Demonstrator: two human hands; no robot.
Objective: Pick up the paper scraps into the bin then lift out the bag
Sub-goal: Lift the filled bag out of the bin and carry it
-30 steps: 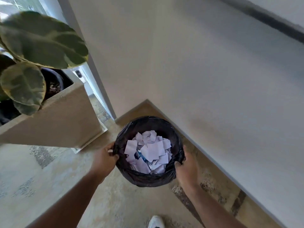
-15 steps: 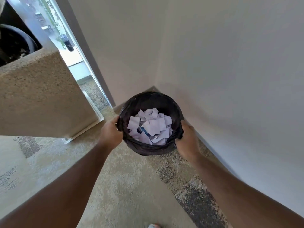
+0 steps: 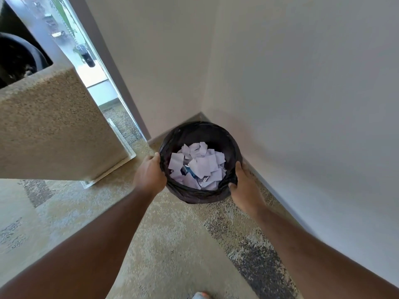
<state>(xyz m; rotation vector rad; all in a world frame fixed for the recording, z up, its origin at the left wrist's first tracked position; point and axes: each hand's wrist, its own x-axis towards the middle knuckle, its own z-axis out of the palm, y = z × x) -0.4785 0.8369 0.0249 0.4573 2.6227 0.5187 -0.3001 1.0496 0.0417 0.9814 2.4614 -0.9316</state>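
Observation:
A small round bin lined with a black plastic bag (image 3: 195, 196) stands on the carpet in the corner of two white walls. White paper scraps (image 3: 198, 167) fill its inside, with a bit of blue among them. My left hand (image 3: 150, 174) grips the bag's rim on the left side. My right hand (image 3: 245, 184) grips the rim on the right, thumb hooked over the edge. The bin itself is hidden under the bag.
A tall speckled stone planter (image 3: 54, 130) with a dark pot (image 3: 19, 59) in it stands to the left on a clear base. A glass door or window (image 3: 86, 67) runs behind it. White walls (image 3: 302, 104) close the corner. Patterned beige and grey carpet (image 3: 172, 244) covers the floor.
My view has dropped and moved closer to the corner, so the plant leaves left the frame. Both hands stay on the bag's rim and the arms stretch further forward.

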